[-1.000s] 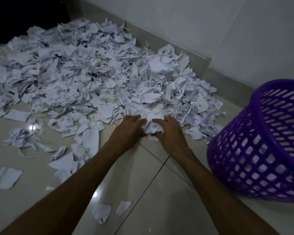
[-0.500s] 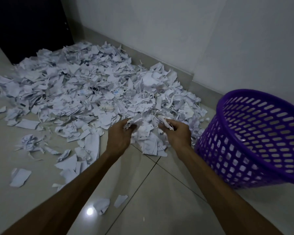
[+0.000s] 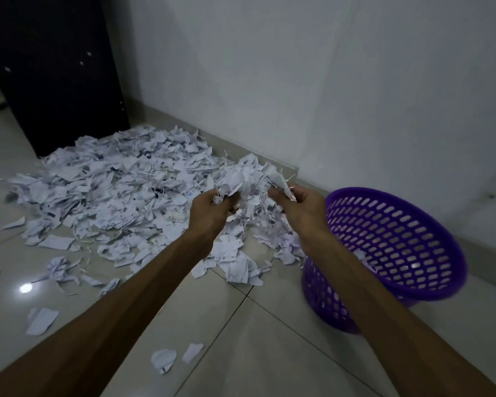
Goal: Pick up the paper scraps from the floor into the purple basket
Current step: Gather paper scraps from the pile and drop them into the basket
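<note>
A big heap of white paper scraps (image 3: 121, 190) covers the tiled floor against the wall. Raised above its near edge, my left hand (image 3: 209, 213) and my right hand (image 3: 304, 210) together clutch a bunch of paper scraps (image 3: 252, 181). The purple basket (image 3: 430, 285), a plastic mesh tub, stands on the floor to the right, its rim just right of my right hand. A few scraps show inside it behind my right forearm.
A dark cabinet (image 3: 55, 81) stands at the back left beside the heap. Loose scraps (image 3: 40, 320) and a crumpled ball (image 3: 58, 267) lie on the tiles at left, and two small pieces (image 3: 175, 358) between my forearms. The white wall (image 3: 327, 81) runs behind.
Both hands closed on a bunch of scraps at the heap's edge and lifted it up off the floor, drifting right toward the basket. The view tilted upward.
</note>
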